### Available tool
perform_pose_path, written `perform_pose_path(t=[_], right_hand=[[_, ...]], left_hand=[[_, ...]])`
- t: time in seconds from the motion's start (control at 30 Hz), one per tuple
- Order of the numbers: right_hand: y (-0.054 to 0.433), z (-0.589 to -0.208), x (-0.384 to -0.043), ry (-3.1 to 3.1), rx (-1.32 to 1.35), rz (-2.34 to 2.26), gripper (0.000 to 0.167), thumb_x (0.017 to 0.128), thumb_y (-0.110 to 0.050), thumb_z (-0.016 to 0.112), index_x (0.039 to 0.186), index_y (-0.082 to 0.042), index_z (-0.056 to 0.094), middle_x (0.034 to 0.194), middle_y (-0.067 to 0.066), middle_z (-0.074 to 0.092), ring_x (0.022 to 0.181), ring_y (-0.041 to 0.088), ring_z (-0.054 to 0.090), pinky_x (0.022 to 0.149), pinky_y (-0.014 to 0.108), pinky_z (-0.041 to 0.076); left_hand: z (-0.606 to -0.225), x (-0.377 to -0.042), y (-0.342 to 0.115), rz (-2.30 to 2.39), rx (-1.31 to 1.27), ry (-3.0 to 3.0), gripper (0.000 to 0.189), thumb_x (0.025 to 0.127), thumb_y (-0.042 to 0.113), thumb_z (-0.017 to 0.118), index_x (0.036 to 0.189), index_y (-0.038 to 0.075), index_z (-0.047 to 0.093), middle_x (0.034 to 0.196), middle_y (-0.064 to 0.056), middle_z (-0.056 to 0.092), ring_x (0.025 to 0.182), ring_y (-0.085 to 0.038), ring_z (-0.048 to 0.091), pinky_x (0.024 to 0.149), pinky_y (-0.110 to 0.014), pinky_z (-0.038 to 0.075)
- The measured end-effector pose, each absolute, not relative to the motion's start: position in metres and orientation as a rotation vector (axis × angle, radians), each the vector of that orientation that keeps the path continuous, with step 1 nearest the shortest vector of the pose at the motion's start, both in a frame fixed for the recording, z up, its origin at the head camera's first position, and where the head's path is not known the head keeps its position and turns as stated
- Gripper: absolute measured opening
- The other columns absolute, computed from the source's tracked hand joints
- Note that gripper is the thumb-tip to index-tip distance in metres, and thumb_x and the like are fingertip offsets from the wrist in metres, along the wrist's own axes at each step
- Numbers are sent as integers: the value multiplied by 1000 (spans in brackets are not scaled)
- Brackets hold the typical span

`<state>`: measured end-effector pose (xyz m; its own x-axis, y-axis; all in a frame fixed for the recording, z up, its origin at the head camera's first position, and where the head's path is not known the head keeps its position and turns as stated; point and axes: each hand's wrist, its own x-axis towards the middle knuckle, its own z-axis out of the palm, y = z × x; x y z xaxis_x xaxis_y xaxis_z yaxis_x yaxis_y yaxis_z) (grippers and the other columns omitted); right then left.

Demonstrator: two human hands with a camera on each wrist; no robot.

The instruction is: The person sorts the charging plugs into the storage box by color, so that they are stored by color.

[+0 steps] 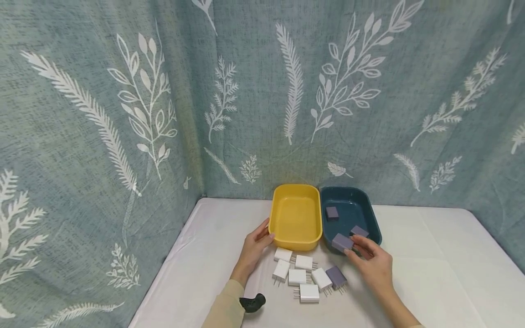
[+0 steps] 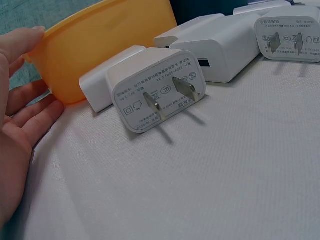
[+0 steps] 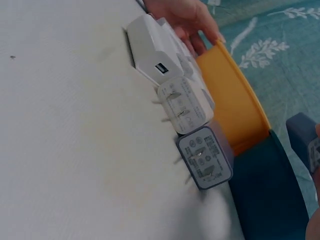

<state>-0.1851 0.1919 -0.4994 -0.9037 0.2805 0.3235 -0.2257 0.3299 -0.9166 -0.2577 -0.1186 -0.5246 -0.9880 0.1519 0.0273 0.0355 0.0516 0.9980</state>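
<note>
My right hand [image 1: 374,263] pinches a purple plug charger [image 1: 342,243] between thumb and fingers, over the near edge of the dark blue bin [image 1: 374,223]. Inside that bin lie two more purple chargers, one at the left [image 1: 331,213] and one at the right [image 1: 359,232]. With thumb at the rim and fingers along the outer wall, my left hand [image 1: 253,249] holds the near left corner of the yellow bin [image 1: 296,216]. Several white plug chargers [image 2: 155,90] lie in front of the bins, with one purple charger [image 3: 205,157] at their right end.
The two bins stand side by side at the back of the white-covered table [image 1: 434,255]. A blue-green curtain [image 1: 254,91] with white leaf prints hangs behind and at the sides. A black strap piece [image 1: 252,303] sits at the left sleeve.
</note>
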Motion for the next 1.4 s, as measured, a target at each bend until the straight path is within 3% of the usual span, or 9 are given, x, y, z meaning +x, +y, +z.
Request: perform_pose_path(t=[0.37,0.83,1.1,1.4], right_hand=[[179,-496,-194,-2068,-83,1683,42,73,10,77,114,9,65,114,25,68,90,-15,63,84,11,53],[174,-495,-204,-2099,-276,1674,39,81,-2,77,118,1,65,120,18,68,91,-18,58,82,3,48],[172,-491,-210,-2083,-297,1688,40,81,-3,76,119,0,65,122,18,67,90,-16,59,82,3,48],[170,-495,-216,-2054,-310,1676,41,80,-1,76,119,1,64,122,18,67,91,-15,58,82,4,49]], left_hand=[[-516,-251,-119,2101,219,2227,60,94,19,65,149,13,41,145,-14,51,132,-28,52,104,-28,48],[-517,-253,-119,2104,226,2219,61,94,19,65,149,12,40,144,-15,52,131,-28,53,104,-28,48],[-543,-266,-117,2124,199,2253,62,92,26,67,149,21,42,144,-13,53,130,-27,54,104,-28,48],[-546,-266,-117,2121,197,2285,61,91,30,68,147,22,44,143,-12,55,129,-26,55,102,-26,49]])
